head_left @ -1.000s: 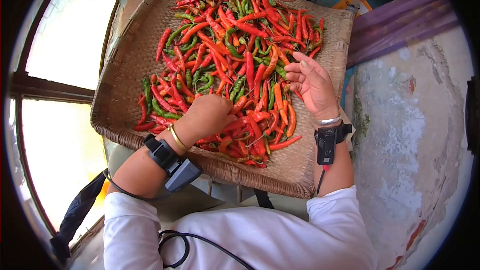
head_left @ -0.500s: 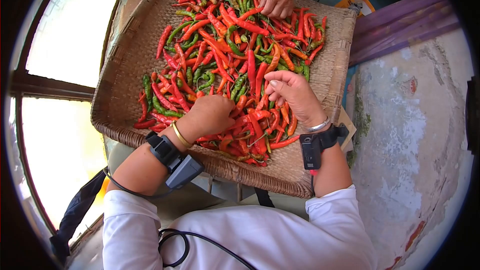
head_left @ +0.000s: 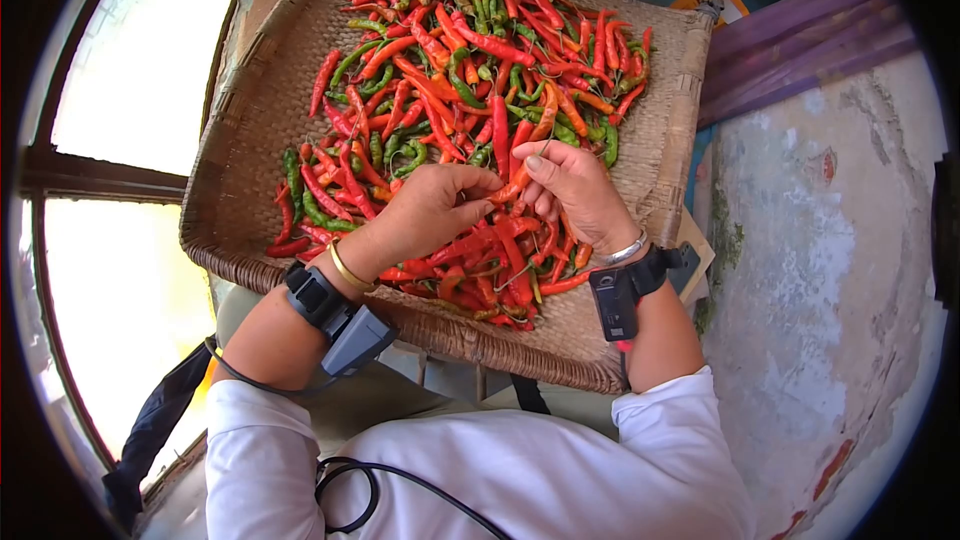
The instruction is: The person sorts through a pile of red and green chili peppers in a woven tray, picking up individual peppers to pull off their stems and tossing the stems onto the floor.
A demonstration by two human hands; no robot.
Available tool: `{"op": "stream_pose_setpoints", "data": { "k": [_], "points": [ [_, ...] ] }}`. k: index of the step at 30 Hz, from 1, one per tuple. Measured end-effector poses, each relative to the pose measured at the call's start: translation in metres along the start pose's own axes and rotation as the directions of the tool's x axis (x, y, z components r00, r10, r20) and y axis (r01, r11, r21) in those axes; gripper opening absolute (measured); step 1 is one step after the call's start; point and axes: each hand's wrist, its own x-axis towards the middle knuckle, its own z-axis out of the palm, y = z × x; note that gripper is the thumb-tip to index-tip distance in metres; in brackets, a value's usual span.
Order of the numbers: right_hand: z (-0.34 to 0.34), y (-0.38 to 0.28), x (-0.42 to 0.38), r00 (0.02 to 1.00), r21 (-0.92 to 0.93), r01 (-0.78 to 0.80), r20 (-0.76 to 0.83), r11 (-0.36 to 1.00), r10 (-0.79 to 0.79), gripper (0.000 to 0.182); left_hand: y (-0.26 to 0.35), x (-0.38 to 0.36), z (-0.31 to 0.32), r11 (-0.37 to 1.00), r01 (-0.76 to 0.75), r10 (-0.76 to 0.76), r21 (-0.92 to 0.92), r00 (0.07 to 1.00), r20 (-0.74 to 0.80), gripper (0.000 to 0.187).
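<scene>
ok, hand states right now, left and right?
Left hand: fingers closed, pinching one end of an orange-red chili.
Right hand: closed on the same chili's other end, above the woven tray.

Rustic home or farmhouse setting, likely a porch or courtyard edge used for sorting produce. Just beyond the fingers (head_left: 530, 162), a large handwoven winnowing tray (head_left: 250, 130) heaped with red and green chillies (head_left: 470, 70), propped on a small stand. Right of the fingers, a weathered, patchy plastered wall (head_left: 830, 270) with peeling paint and green stains. Above that, purple painted boards (head_left: 800, 50). Left of the fingers, an old dark wooden window frame (head_left: 100, 180) with bright, frosted panes. Nothing industrial, only handmade, worn household things.
</scene>
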Motion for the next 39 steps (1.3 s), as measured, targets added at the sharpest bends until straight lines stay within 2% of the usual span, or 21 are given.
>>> {"op": "stream_pose_setpoints", "data": {
  "k": [2,5,6,8,11,13,17,18,19,20,21,22,24,26,28,29,32,34,35,37,39],
  "points": [
    [-0.003,0.0,0.0,0.999,-0.026,0.014,-0.028,1.0,-0.015,0.019,0.0,0.001,0.003,0.998,-0.062,0.062,-0.011,0.998,0.022,0.02],
    [-0.014,-0.008,-0.002,0.99,-0.041,0.08,-0.114,0.996,-0.085,0.017,0.001,0.006,0.002,0.996,0.007,-0.003,-0.088,0.999,0.036,0.02],
    [-0.021,-0.012,-0.003,0.976,-0.034,0.131,-0.169,0.991,-0.135,0.017,-0.001,0.01,-0.001,1.0,0.026,-0.025,-0.018,0.999,0.039,0.02],
    [-0.031,-0.014,-0.005,0.98,-0.021,0.119,-0.161,0.993,-0.121,0.018,-0.004,0.012,-0.003,0.998,0.041,-0.043,0.054,0.998,0.041,0.022],
    [-0.033,-0.016,-0.007,0.976,-0.111,0.096,-0.185,0.989,-0.116,0.018,-0.009,0.012,-0.003,0.981,0.044,-0.069,0.19,0.989,0.129,0.025],
    [-0.036,-0.017,-0.009,0.973,-0.121,0.098,-0.197,0.988,-0.12,0.019,-0.014,0.011,-0.001,0.941,-0.009,-0.047,0.338,0.986,0.157,0.02],
    [-0.05,-0.026,-0.01,0.985,-0.163,0.04,-0.159,0.986,-0.067,0.022,-0.012,0.009,-0.001,0.882,-0.027,-0.055,0.47,0.986,0.16,0.015],
    [-0.052,-0.025,-0.008,0.985,-0.163,0.041,-0.16,0.986,-0.067,0.022,-0.015,0.009,0.001,0.921,-0.069,0.004,0.384,0.986,0.168,0.015],
    [-0.054,-0.022,-0.006,0.97,0.038,0.174,-0.179,0.984,-0.165,0.026,-0.017,0.008,0.003,0.949,-0.112,0.063,0.295,0.983,0.17,0.016],
    [-0.055,-0.02,-0.004,0.943,0.232,0.302,-0.217,0.925,-0.253,0.032,-0.018,0.006,0.005,0.949,-0.112,0.063,0.294,0.983,0.172,0.016],
    [-0.048,-0.028,-0.005,0.93,0.306,0.345,-0.241,0.887,-0.279,0.046,-0.015,0.004,0.007,0.969,-0.074,0.026,0.236,0.979,0.202,0.018],
    [-0.047,-0.027,-0.005,0.93,0.306,0.344,-0.241,0.888,-0.277,0.046,-0.012,0.003,0.009,0.983,-0.033,-0.01,0.178,0.972,0.234,0.022],
    [-0.044,-0.025,-0.006,0.959,0.22,0.256,-0.177,0.941,-0.219,0.054,-0.008,0.0,0.012,0.979,-0.059,0.005,0.195,0.964,0.267,0.022],
    [-0.038,-0.02,-0.005,0.975,0.139,0.185,-0.146,0.973,-0.165,0.047,-0.001,-0.001,0.015,0.974,-0.087,0.02,0.21,0.953,0.302,0.023],
    [-0.028,-0.018,-0.005,0.999,-0.263,0.05,-0.004,0.964,-0.053,0.039,0.005,-0.002,0.017,0.993,0.106,-0.119,0.055,0.928,0.352,0.019],
    [-0.021,-0.019,-0.008,0.999,-0.316,0.044,-0.014,0.948,-0.051,0.029,0.005,-0.003,0.018,0.993,0.108,-0.12,0.054,0.928,0.352,0.019],
    [-0.014,-0.016,-0.009,0.999,-0.369,0.041,0.032,0.928,-0.031,0.024,0.006,-0.002,0.017,0.989,0.048,-0.099,0.143,0.923,0.371,0.014],
    [-0.013,-0.016,-0.01,0.998,-0.348,0.045,0.062,0.936,-0.025,0.023,0.005,-0.001,0.015,0.967,0.252,-0.249,0.042,0.894,0.374,0.011],
    [-0.013,-0.015,-0.01,0.996,-0.328,0.048,0.09,0.944,-0.02,0.023,0.006,0.0,0.012,0.967,0.252,-0.249,0.042,0.894,0.373,0.011],
    [-0.011,-0.014,-0.011,0.993,-0.306,0.051,0.117,0.951,-0.016,0.022,0.011,0.002,0.002,0.92,0.304,-0.238,-0.248,0.935,0.263,0.014],
    [-0.009,-0.013,-0.012,0.982,-0.257,0.126,0.168,0.958,-0.084,0.023,0.015,0.006,-0.01,0.903,0.294,-0.236,-0.314,0.949,0.21,0.014]
  ]
}}
